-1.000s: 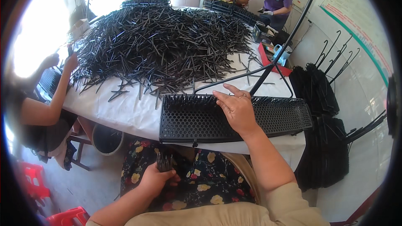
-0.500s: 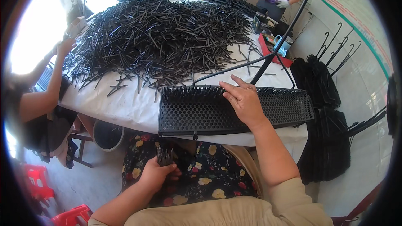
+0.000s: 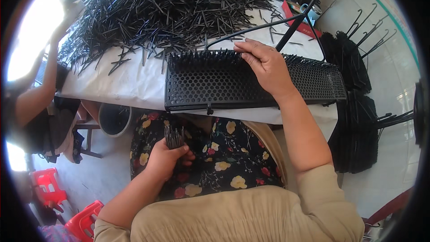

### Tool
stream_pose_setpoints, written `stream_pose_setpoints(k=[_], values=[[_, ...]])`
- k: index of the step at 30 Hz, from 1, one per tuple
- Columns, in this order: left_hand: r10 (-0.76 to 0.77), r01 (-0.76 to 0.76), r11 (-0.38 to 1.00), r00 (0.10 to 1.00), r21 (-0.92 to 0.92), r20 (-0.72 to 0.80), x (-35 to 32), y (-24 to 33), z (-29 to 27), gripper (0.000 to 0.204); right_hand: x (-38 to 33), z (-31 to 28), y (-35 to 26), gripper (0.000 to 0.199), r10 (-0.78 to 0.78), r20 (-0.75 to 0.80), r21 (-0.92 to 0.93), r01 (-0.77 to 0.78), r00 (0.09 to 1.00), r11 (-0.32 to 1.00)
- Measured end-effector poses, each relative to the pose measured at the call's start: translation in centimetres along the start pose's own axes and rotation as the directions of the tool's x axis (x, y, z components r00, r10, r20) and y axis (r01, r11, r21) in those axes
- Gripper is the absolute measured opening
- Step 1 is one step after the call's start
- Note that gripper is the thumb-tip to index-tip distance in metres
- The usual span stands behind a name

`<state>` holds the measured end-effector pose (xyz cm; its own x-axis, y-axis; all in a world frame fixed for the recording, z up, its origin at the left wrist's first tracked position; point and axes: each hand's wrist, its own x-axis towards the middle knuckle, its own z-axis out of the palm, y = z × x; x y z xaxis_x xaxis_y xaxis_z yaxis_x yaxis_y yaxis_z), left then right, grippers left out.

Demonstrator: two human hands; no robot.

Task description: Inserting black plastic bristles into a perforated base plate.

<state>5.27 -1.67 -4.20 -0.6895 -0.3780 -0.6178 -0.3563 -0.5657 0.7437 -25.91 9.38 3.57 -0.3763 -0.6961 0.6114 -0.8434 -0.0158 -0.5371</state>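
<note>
A black perforated tray (image 3: 215,85) with small pins standing along its far edge lies on the white-covered table's (image 3: 130,85) near edge. My right hand (image 3: 266,65) rests on the tray's far rim, fingertips pinched at a pin there. Down on my lap, over a dark floral cloth (image 3: 219,161), my left hand (image 3: 168,161) grips a bundle of black pins (image 3: 174,136), tips pointing up. A big heap of loose black pins (image 3: 170,9) covers the table beyond the tray.
Another person's arm (image 3: 42,85) reaches onto the table at the left. A round bucket (image 3: 114,118) stands under the table, red stools (image 3: 49,190) at lower left. Stacked black trays and hooked rods (image 3: 358,85) stand at right. A bent black rod (image 3: 291,27) crosses the table.
The view has tipped down and closer. My right hand slid along the tray's far rim; my left hand stays on my lap with the pin bundle.
</note>
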Motion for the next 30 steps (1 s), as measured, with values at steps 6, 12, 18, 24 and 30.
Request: stream_pose_setpoints(k=[6, 12, 18, 24, 30], values=[[-0.003, 0.003, 1.0, 1.0, -0.01, -0.002, -0.1, -0.3, -0.1, 0.011, -0.3, -0.1, 0.1, 0.023, 0.012, 0.107, -0.15, 0.004, 0.994, 0.989], [-0.007, 0.007, 1.0, 1.0, -0.014, 0.003, -0.4, 0.0, 0.2, 0.013, 0.0, 0.1, -0.4, 0.025, -0.1, 0.153, -0.23, 0.134, 0.983, 0.964], [-0.017, 0.017, 0.999, 1.0, -0.028, -0.007, -0.2, -0.2, -0.1, 0.013, -0.3, -0.9, -0.4, 0.024, 0.054, 0.059, -0.216, -0.04, 0.997, 0.976], [-0.012, 0.012, 1.0, 1.0, -0.008, -0.007, -0.1, 0.0, 0.0, 0.015, -0.9, -0.9, 0.4, 0.014, -0.061, 0.042, -0.259, 0.07, 0.997, 0.963], [-0.028, 0.028, 0.999, 1.0, -0.019, -0.006, -0.2, 0.2, 0.1, 0.01, -1.1, -0.1, -0.8, 0.011, -0.138, 0.061, -0.547, 0.149, 0.989, 0.824]])
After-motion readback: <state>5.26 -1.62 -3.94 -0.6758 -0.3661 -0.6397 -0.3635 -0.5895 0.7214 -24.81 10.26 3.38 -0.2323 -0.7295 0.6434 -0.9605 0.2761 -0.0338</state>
